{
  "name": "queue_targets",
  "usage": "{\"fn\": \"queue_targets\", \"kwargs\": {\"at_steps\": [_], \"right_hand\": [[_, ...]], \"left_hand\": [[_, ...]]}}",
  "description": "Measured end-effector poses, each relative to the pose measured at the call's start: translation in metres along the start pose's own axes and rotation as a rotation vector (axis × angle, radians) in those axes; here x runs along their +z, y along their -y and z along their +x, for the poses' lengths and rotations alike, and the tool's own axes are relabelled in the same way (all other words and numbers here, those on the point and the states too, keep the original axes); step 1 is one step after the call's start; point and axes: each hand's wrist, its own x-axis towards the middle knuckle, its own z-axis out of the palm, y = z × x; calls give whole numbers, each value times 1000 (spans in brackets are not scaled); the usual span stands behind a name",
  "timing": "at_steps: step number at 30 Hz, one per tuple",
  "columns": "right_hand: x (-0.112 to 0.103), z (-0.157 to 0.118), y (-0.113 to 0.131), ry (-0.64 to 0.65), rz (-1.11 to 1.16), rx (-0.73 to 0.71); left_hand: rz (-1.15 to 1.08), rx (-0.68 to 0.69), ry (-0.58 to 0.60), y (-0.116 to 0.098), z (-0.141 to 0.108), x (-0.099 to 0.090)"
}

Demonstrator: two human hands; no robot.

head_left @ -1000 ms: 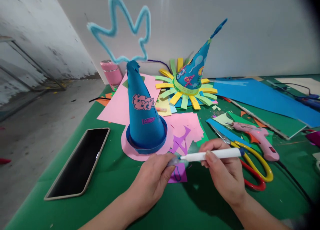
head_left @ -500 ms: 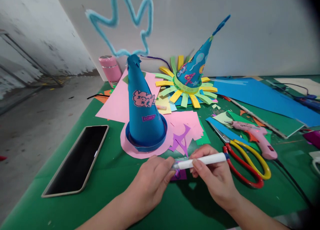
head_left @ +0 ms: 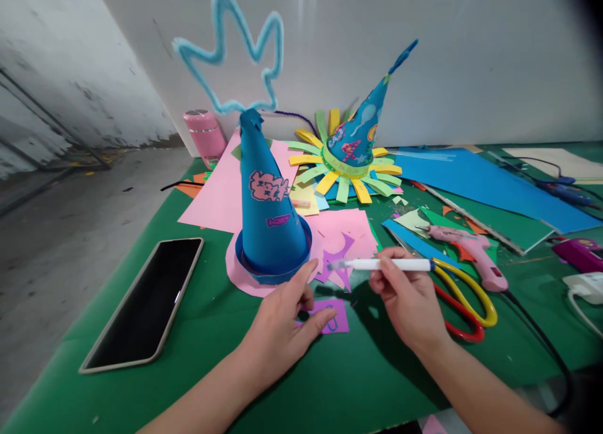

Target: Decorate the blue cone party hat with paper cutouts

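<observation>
A white marker (head_left: pixel 405 265) with a clear cap at its left end is pinched in my right hand (head_left: pixel 409 299), raised over the green table. My left hand (head_left: pixel 282 321) is open, thumb and index finger spread, its thumb on or just above a small purple paper piece (head_left: pixel 340 316) with a drawn line. Just beyond my left hand stands a blue paper cone hat (head_left: pixel 266 233) with a pink brim, a pink drawn cutout and a light blue pipe-cleaner crown shape on its tip.
Left lies a black phone (head_left: pixel 144 302). Red-and-yellow scissors (head_left: pixel 487 302) and a pink glue gun (head_left: pixel 475 252) with a cord lie right. A second cone hat (head_left: pixel 360 139), a pink bottle (head_left: pixel 206 137), paper scraps (head_left: pixel 360 230) and a blue sheet (head_left: pixel 494 186) are farther back.
My left hand has let go of the marker's capped end and opened over the purple piece. My right hand has lifted the marker up and away, slightly to the right.
</observation>
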Motion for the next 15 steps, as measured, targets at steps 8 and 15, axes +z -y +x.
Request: {"fn": "queue_targets", "kwargs": {"at_steps": [8, 15], "right_hand": [[-15, 16, 8, -35, -349, -58], [-18, 17, 6, -76, -227, -62]], "left_hand": [[90, 60, -105, 2, -4, -1], [138, 109, -121, 0, 7, -4]]}}
